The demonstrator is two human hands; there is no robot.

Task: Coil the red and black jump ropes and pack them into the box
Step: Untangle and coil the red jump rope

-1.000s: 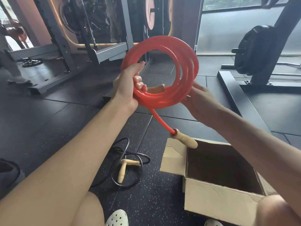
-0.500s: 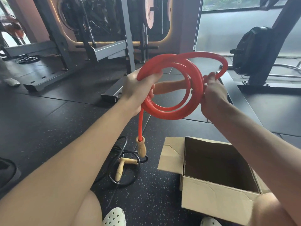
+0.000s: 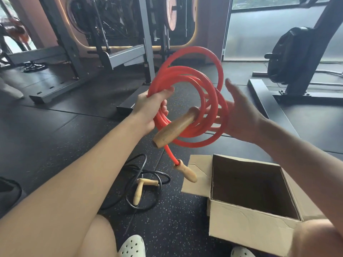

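We find the box [image 3: 246, 225] open on the floor, lower right. The coiled red jump rope [image 3: 162, 125] is held aloft: left grip [image 3: 150, 106] clenched round its loops, right grip [image 3: 239, 115] spread flat beside them. The black jump rope [image 3: 138, 192] lies left of the box.

Dark speckled floor [image 3: 176, 219] carries the black jump rope [image 3: 138, 192] and open box [image 3: 246, 229].

red rope [image 3: 161, 118], seemingly black rope [image 3: 165, 176]
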